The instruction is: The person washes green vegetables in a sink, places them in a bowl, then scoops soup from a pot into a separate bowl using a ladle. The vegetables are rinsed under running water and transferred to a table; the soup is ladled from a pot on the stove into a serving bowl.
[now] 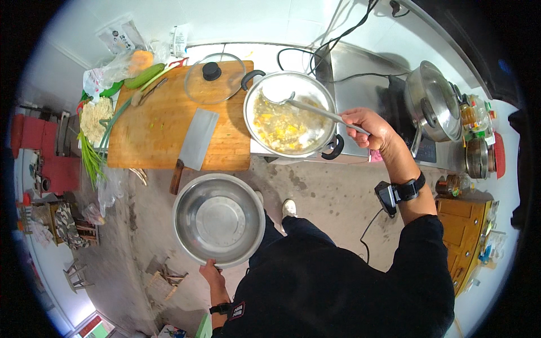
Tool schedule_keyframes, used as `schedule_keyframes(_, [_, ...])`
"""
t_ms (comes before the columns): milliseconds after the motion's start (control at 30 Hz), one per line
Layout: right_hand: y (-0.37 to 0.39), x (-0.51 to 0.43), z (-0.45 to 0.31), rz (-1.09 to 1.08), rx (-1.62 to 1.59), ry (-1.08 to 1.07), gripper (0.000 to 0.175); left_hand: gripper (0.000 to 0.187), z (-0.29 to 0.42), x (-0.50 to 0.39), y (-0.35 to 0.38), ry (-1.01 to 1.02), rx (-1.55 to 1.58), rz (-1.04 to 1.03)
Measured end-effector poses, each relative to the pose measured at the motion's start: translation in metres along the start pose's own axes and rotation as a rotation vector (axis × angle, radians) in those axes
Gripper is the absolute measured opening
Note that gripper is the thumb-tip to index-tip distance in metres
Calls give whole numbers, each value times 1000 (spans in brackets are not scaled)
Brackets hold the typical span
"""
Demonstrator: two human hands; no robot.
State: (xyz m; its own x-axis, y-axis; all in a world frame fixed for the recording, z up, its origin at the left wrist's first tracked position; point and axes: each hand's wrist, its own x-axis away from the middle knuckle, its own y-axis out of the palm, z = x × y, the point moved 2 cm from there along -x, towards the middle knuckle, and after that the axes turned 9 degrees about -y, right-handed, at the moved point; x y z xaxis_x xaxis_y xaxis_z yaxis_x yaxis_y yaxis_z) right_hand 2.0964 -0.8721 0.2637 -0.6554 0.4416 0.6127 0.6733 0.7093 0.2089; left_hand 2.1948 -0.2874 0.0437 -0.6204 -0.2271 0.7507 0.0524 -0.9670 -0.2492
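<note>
My right hand [364, 126] grips the handle of a metal ladle [315, 108]. The ladle's bowl rests at the surface of a pale soup with yellow pieces [281, 126], inside a two-handled steel pot [248, 122]. That pot stands on the counter, right of a wooden cutting board [139, 139]. Low in front of me, my left hand [212, 272] holds a wide stainless steel basin [219, 215] by its rim; nothing shows inside it. A cleaver [198, 139] lies on the board, its wooden handle jutting over the front edge. Behind it sits a glass lid [215, 86] with a black knob.
Cauliflower [96, 120], green onions [91, 162] and a green gourd [144, 76] crowd the board's left side. On the right, a lidded steel pan [433, 101] sits over the dark cooktop [399, 114]. Black cables [344, 31] hang behind the pot. A wooden cabinet [456, 236] stands right.
</note>
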Motion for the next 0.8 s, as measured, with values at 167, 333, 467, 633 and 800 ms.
schedule_keyframes(167, [-17,7,12,36,-57,-55,16,12,0,5,2,-18,33,2])
schedule_keyframes(333, [-36,17,25,75,-129,-68,13,11,2,8,6,-21,-4,9])
schedule_keyframes(467, [-51,28,35,92,-143,-37,20,12,2,7,8,-21,-12,-9])
schedule_keyframes(633, [-60,47,44,116,-131,-55,23,14,-3,5,10,-6,-13,-13])
schedule_keyframes(800, [-56,68,57,140,41,-182,27,13,-13,7,12,-32,-43,55])
